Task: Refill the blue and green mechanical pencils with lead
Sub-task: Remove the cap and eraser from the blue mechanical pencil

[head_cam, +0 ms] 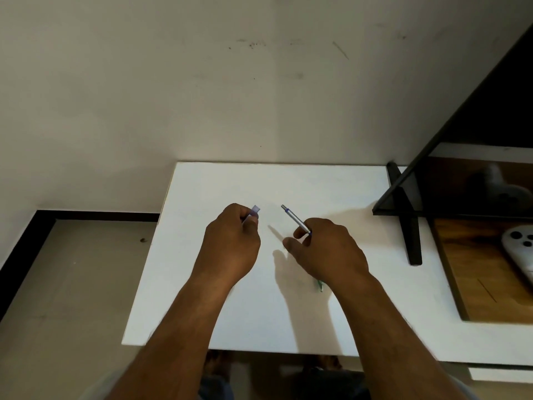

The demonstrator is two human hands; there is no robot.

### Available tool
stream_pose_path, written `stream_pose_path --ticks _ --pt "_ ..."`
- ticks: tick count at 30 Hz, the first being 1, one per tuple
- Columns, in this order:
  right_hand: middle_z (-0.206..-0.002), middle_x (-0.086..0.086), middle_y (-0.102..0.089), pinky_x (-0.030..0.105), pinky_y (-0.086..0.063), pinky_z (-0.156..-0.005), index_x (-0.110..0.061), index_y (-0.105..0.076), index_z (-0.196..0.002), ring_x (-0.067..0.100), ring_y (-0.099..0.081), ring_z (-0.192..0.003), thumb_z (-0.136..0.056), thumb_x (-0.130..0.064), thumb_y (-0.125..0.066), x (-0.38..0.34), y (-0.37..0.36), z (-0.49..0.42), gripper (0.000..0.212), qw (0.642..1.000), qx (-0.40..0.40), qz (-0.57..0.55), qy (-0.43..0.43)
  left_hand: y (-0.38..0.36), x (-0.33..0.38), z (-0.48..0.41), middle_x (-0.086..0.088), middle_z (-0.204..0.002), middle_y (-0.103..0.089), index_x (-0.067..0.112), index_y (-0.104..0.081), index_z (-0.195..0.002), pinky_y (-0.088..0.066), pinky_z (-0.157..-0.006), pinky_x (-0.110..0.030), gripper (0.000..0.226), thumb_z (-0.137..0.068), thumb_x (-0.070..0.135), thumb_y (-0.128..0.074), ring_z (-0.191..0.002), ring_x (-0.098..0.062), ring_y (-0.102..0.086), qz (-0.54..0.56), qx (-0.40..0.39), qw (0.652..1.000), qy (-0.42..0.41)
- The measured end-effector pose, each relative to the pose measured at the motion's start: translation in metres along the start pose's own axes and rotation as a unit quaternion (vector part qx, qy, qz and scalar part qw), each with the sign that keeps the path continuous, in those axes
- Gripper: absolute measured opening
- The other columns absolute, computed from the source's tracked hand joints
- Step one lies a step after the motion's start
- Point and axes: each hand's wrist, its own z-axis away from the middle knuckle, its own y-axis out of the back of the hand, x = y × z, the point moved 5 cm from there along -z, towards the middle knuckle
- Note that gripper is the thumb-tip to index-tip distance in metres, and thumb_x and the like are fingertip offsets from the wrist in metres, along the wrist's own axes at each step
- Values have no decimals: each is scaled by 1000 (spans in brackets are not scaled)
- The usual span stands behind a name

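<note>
Over the white table (202,298) we hold both hands up. Our left hand (230,246) pinches a small translucent purple lead case (255,211) between its fingers. Our right hand (326,252) grips the blue mechanical pencil (294,219), its metal end pointing far-left. The green mechanical pencil (319,285) lies on the table, mostly hidden beneath our right wrist.

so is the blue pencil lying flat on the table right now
No, the right hand holds the blue pencil up off the white table, its end pointing toward the small lead case in the left hand.
</note>
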Motion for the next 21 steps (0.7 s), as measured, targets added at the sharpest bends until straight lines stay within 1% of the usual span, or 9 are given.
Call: stream_pose_path --ticks 2,4,6,9,12,14,17,19,21 --pt "-78 -15 -65 30 -53 -65 -31 -67 -87 6 -63 -72 -95 -67 -65 -8 3 1 37 998 6 -48 35 3 5 1 16 -92 -66 28 -62 -106 -36 -62 -10 20 -112 40 -48 -82 -1 -62 18 12 1000 -1" --pt "-64 -11 -57 30 -44 -58 -26 -58 -77 9 -55 -61 -100 -70 -53 -23 6 6 50 990 12 -109 93 6 12 2 14 -93 -68 29 -65 -104 -38 -64 -11 23 -110 45 -50 -84 -3 -64 47 30 998 -10" --pt "-71 -8 -61 28 -44 -60 -24 -64 -83 12 -57 -65 -103 -70 -43 -37 8 14 54 974 3 -172 144 11 18 2 18 -90 -69 30 -70 -104 -41 -67 -13 24 -108 48 -54 -82 -2 -63 84 44 995 -34" --pt "-82 -19 -70 24 -48 -64 -32 -71 -92 6 -64 -74 -109 -64 -40 -46 9 23 47 962 -9 -214 172 17 23 3 31 -77 -69 29 -80 -104 -42 -64 -3 19 -107 37 -62 -73 8 -62 160 54 983 -67" --pt "-81 -13 -70 30 -50 -65 -35 -70 -90 8 -63 -72 -104 -71 -35 -48 10 25 52 961 -20 -217 168 19 25 3 28 -104 -80 28 -84 -104 -46 -71 -3 15 -104 23 -69 -79 10 -67 237 43 967 -79" --pt "-80 -8 -72 30 -50 -65 -36 -71 -90 8 -63 -71 -100 -76 -31 -47 13 25 58 961 -26 -220 164 18 26 3 22 -106 -82 25 -85 -99 -46 -66 -4 15 -103 21 -71 -70 9 -64 260 32 962 -77" --pt "-81 -17 -75 24 -45 -63 -38 -71 -101 2 -63 -66 -106 -68 -37 -47 17 27 45 953 -33 -248 170 17 26 5 19 -96 -83 23 -87 -93 -44 -62 -4 13 -99 21 -75 -64 8 -63 279 28 958 -67" --pt "-88 -18 -77 31 -52 -65 -40 -67 -113 4 -64 -64 -110 -52 -44 -50 18 28 26 939 -36 -286 188 18 26 6 16 -87 -81 26 -88 -92 -45 -62 -5 11 -96 23 -77 -68 6 -65 267 35 961 -64" --pt "-93 -14 -78 35 -56 -67 -40 -66 -115 6 -63 -65 -109 -40 -47 -54 20 28 20 927 -30 -316 198 17 27 7 14 -87 -82 27 -88 -92 -49 -67 -6 11 -95 23 -78 -78 3 -71 263 35 962 -65"
